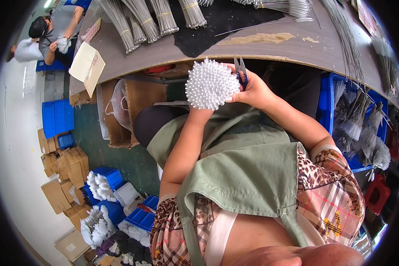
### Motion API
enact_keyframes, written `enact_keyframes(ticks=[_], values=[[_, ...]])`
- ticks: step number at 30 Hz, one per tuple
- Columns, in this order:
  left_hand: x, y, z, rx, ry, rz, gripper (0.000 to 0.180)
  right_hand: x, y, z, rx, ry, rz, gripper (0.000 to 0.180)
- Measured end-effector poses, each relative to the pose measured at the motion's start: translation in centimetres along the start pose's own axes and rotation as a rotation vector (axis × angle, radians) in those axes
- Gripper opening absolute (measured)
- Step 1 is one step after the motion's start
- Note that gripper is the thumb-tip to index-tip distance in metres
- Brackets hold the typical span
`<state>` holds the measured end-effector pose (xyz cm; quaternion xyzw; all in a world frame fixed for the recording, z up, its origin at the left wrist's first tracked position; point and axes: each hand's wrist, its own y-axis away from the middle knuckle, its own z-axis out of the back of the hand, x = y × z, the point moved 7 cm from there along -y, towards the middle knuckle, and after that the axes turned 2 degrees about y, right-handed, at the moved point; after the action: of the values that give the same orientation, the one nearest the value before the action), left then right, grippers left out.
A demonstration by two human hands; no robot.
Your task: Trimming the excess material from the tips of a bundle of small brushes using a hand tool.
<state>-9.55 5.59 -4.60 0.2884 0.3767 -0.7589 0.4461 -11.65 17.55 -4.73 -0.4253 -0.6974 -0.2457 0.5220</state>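
1. Head view: we see the white-tipped bundle (211,84) raised just off the near edge of the surface (155,54), above the lap.
2. Our left hand (201,115) disappears behind the bundle; only its wrist end shows, so we cannot tell how its fingers close.
3. Our right hand (252,91) grasps scissors (240,70), blades pointing up, its thumb against the bundle's side; the handles are partly covered by fingers.
4. Banded wire bunches (166,22) on the surface are cut off by the top edge.
5. At upper left, we can hardly make out the white item (63,44) another person (48,45) holds.
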Motion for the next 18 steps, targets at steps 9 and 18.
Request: enact_keyframes(ticks=[9,18], values=[[-0.8,-0.7,0.9,-0.049,-0.047,0.051,0.040,0.4,-0.3,0.0,0.029,-0.083,-0.036,0.077],[-11.0,-2.9,8.7,-0.172,0.019,0.051,0.069,11.7,-3.8,-2.3,0.054,-0.075,0.263,0.074]])
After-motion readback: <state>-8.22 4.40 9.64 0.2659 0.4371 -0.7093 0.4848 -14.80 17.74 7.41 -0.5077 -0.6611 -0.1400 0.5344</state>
